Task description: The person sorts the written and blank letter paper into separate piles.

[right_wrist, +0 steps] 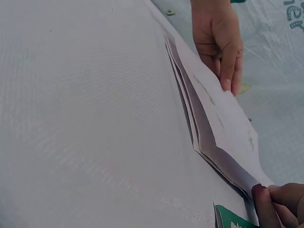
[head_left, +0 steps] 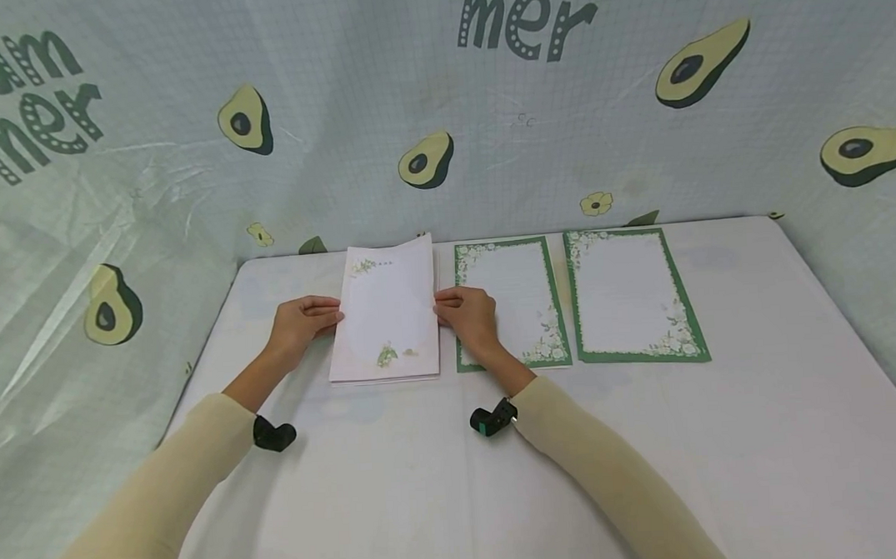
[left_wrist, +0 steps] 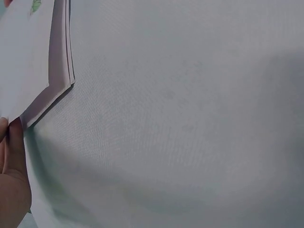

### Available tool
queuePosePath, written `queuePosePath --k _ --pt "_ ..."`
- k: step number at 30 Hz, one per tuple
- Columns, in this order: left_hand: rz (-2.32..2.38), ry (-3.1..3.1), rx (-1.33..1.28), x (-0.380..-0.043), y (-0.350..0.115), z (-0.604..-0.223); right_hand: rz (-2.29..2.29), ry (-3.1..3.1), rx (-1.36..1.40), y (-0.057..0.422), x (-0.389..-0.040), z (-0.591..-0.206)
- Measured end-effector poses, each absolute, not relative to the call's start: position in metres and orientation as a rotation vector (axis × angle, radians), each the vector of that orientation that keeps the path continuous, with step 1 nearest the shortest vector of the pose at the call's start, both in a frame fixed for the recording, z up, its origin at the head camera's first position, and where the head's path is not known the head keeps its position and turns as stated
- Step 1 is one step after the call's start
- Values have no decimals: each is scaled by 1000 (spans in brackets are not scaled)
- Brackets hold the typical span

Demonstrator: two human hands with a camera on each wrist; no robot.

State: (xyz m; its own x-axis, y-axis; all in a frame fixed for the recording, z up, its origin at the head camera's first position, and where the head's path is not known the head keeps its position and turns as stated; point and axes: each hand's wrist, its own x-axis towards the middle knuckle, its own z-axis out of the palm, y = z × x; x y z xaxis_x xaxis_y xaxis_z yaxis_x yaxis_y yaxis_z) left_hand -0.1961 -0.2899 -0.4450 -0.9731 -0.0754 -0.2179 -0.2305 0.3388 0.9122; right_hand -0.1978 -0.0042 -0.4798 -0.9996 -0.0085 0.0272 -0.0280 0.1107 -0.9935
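Observation:
A pale sheet of paper (head_left: 389,307) with small floral prints lies atop other sheets at the left of the table. My left hand (head_left: 303,323) pinches its left edge between thumb and fingers. On the opposite side, my right hand (head_left: 468,312) pinches the right edge. In the right wrist view the top sheet (right_wrist: 232,123) is lifted slightly off the layered sheets (right_wrist: 190,121) beneath, and both hands are visible. The left wrist view catches the near corner of the paper (left_wrist: 28,66) with a gap under it.
Two green-bordered sheets lie to the right: one sheet (head_left: 512,302) partly behind my right hand, and another sheet (head_left: 632,296) beyond it. They rest on a white-covered table (head_left: 397,482). An avocado-printed curtain (head_left: 350,92) hangs behind the table and at its sides.

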Motion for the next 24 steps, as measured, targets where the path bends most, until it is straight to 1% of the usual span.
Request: queuePosePath --k 13,24 --pt "1727 2495 -281 -193 -289 -447 2029 -2386 98 -5 -200 -479" --pt "1680 2524 -314 -193 -285 -442 1928 -2467 104 -9 -202 -468"
